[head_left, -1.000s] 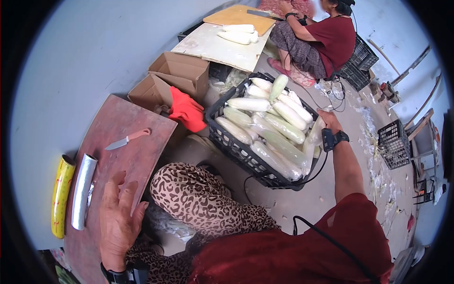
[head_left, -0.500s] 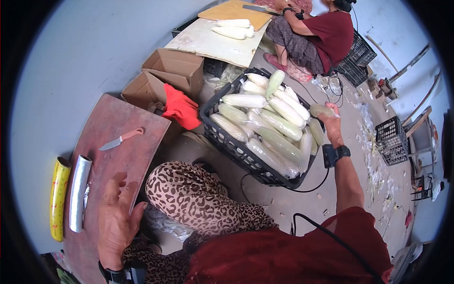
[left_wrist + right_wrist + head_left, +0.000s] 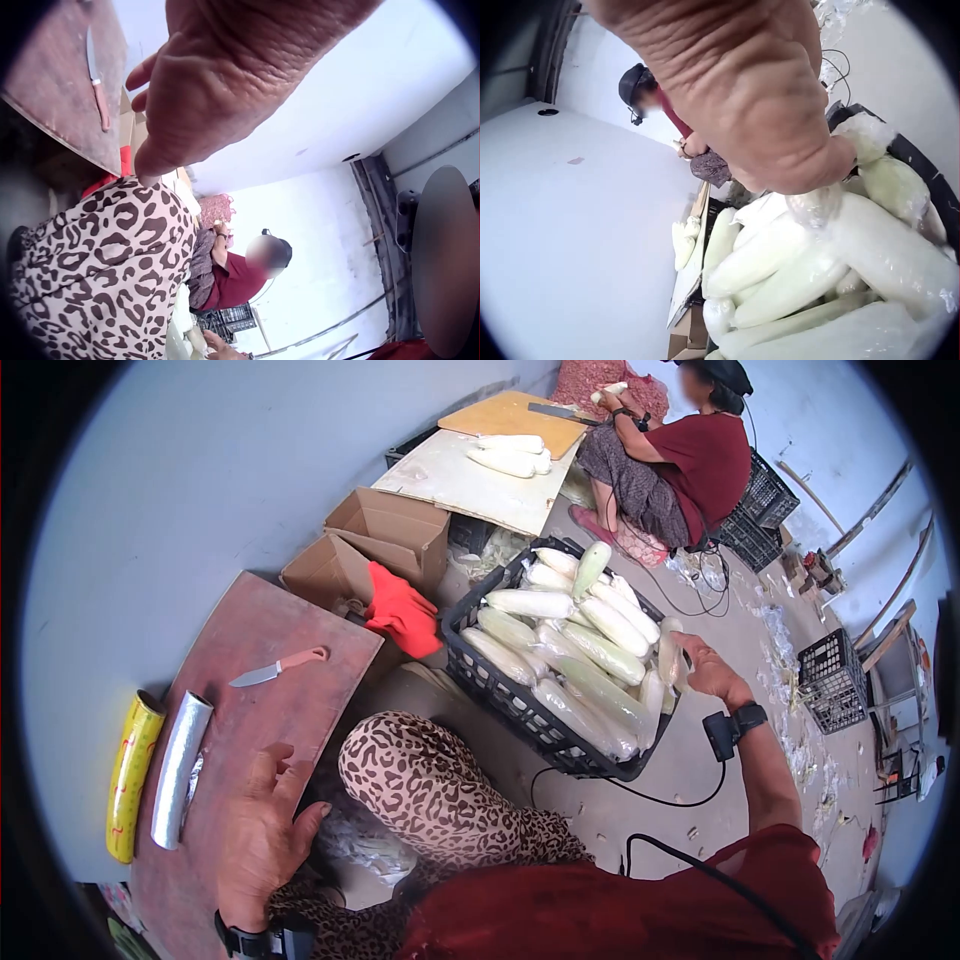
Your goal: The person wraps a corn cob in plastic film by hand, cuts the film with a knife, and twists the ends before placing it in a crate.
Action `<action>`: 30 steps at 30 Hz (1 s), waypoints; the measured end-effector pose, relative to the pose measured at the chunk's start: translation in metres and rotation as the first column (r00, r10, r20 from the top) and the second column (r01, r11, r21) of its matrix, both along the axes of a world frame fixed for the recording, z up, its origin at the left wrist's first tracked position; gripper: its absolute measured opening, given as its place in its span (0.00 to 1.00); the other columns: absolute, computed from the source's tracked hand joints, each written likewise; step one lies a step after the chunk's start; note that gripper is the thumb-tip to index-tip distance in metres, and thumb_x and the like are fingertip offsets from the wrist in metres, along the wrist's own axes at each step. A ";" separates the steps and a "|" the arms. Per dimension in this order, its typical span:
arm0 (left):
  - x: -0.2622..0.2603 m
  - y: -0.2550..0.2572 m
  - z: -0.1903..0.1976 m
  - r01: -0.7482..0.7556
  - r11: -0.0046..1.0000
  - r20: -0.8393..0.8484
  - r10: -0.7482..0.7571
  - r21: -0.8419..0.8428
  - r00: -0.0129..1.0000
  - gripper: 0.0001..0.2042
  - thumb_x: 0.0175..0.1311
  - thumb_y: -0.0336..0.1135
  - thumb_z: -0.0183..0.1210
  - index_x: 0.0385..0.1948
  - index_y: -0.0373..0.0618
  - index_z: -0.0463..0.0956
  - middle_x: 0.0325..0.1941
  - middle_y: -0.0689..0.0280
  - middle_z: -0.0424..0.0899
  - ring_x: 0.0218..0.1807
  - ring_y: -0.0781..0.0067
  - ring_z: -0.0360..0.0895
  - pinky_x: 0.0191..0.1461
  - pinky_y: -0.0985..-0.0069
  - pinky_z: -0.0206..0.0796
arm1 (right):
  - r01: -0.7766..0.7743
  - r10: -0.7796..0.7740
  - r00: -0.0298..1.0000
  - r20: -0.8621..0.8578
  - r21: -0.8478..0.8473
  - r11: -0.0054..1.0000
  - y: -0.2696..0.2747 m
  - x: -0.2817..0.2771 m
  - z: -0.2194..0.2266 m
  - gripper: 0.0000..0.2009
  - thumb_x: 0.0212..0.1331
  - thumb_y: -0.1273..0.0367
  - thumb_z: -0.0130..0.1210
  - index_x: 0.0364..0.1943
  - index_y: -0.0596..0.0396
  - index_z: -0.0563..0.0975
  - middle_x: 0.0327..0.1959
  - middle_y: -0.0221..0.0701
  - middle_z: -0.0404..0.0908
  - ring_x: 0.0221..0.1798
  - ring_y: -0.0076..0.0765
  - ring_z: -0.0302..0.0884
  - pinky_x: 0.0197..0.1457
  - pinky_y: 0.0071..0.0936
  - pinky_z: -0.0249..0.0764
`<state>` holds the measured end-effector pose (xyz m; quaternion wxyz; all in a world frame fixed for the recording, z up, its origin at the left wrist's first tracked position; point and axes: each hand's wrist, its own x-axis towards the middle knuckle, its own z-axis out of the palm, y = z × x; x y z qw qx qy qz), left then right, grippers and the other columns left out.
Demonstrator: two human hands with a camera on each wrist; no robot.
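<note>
My right hand (image 3: 712, 668) is at the right rim of a black crate (image 3: 520, 715), its fingers and thumb around a long pale vegetable (image 3: 670, 650) wrapped in clear film. In the right wrist view the thumb lies against film-wrapped vegetables; the other fingertips are hidden. Many similar white and pale green vegetables (image 3: 605, 630) fill the crate. Holding nothing, my left hand (image 3: 262, 830) is over the edge of a reddish board (image 3: 240, 710), fingers loosely bent and thumb spread. A knife (image 3: 280, 666) with a pinkish handle lies on that board.
A silver roll (image 3: 182, 770) and a yellow roll (image 3: 135, 775) lie at the board's left. Behind are cardboard boxes (image 3: 400, 535), red gloves (image 3: 403, 612) and a pale board (image 3: 430, 475) bearing vegetables. Another person (image 3: 700, 450) sits beyond. A cable (image 3: 665, 800) runs near my right arm.
Half a second ago my right hand held a wrapped vegetable above the crate's right rim; it is now lower, against the crate's contents. The left hand stays over the board. The view has shifted slightly.
</note>
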<state>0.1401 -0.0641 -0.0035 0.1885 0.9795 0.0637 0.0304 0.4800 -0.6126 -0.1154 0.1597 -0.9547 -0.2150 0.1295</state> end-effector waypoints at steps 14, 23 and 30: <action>0.011 0.020 -0.012 0.007 1.000 -0.166 -0.005 0.013 0.986 0.21 0.50 0.33 0.68 0.46 0.40 0.76 0.53 0.51 0.74 0.47 0.48 0.78 0.49 0.60 0.73 | -0.155 0.120 0.929 0.349 0.073 0.985 0.242 0.164 0.023 0.30 0.53 0.66 0.61 0.62 0.60 0.68 0.61 0.53 0.72 0.66 0.54 0.68 0.69 0.39 0.63; 0.031 0.051 -0.025 -0.055 0.996 -0.288 0.031 -0.074 0.957 0.21 0.51 0.33 0.69 0.48 0.40 0.76 0.51 0.50 0.76 0.45 0.44 0.79 0.49 0.60 0.73 | 0.050 -0.040 0.907 0.419 -0.015 0.999 0.342 0.305 -0.029 0.40 0.55 0.56 0.62 0.70 0.54 0.57 0.70 0.42 0.60 0.71 0.52 0.60 0.66 0.58 0.63; 0.042 0.078 -0.042 -0.137 0.983 -0.371 0.082 -0.125 0.925 0.23 0.48 0.33 0.70 0.48 0.39 0.76 0.48 0.51 0.76 0.46 0.44 0.78 0.48 0.60 0.74 | 0.172 -0.130 0.851 0.509 -0.037 0.984 0.364 0.381 -0.043 0.44 0.55 0.55 0.61 0.74 0.49 0.51 0.76 0.39 0.52 0.76 0.49 0.51 0.70 0.58 0.56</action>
